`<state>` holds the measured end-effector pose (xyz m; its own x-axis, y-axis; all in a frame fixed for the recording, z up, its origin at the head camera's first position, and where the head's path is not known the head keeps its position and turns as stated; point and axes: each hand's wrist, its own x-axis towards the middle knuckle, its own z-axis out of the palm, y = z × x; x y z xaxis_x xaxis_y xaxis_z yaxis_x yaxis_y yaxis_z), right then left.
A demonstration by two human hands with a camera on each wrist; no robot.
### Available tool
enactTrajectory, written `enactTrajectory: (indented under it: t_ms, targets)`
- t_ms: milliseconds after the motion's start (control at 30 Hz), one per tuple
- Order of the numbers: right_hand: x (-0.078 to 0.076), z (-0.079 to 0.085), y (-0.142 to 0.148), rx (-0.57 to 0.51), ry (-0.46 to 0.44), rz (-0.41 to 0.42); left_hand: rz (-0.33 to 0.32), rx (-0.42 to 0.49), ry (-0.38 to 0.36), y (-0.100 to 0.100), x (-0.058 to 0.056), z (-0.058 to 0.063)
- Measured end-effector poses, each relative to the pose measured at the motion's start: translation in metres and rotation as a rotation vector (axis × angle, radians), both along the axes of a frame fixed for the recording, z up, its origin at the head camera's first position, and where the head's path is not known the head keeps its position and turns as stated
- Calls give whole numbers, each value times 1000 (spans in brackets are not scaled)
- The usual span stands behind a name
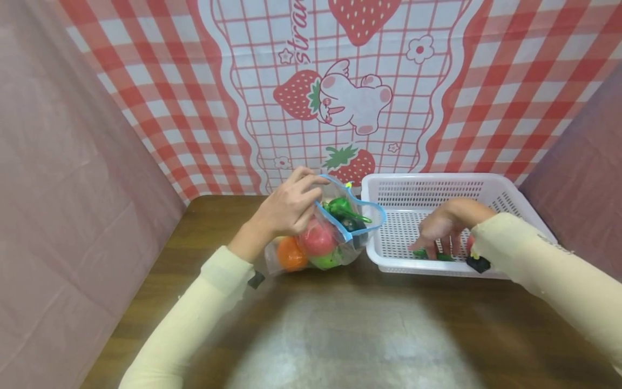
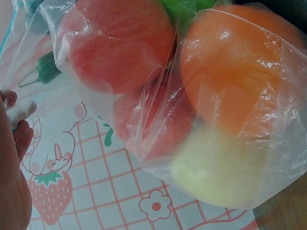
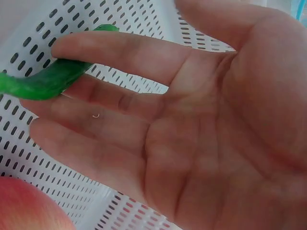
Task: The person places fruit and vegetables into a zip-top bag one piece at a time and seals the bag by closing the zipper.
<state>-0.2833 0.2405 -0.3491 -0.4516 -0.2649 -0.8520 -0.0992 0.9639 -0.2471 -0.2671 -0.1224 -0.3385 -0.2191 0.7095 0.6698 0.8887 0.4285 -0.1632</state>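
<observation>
My left hand (image 1: 291, 205) pinches the blue-edged rim of a clear plastic zip bag (image 1: 349, 236), whose mouth stands open towards the basket. Through the film show an orange (image 1: 291, 255), a pinkish-red round fruit (image 1: 318, 239), a green pepper (image 1: 339, 206) and a dark item beside it. A pale yellow-green round piece (image 2: 220, 167) lies in the bag too. Inside the white basket (image 1: 437, 177), my right hand (image 1: 444, 227) reaches down with fingers extended. Its fingertips meet a curved, slim green chili-like vegetable (image 3: 48, 84); the thumb stands apart from it.
A red-and-yellow round fruit (image 3: 29, 206) lies in the basket near my right hand. The basket stands right of the bag on a brown wooden table (image 1: 369, 324). Behind them hangs a strawberry-print cloth (image 1: 359, 108), with pink curtains (image 1: 73, 162) at both sides.
</observation>
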Motion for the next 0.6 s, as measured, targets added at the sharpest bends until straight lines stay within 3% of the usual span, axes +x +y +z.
enactTrajectory:
  t_ms: [433,600]
  targets:
    - [-4,2,3,-123,12,125,4,1,-7,0,0,0]
    - [-4,9,1,-146,120,160,13,-3,-20,0,1,0]
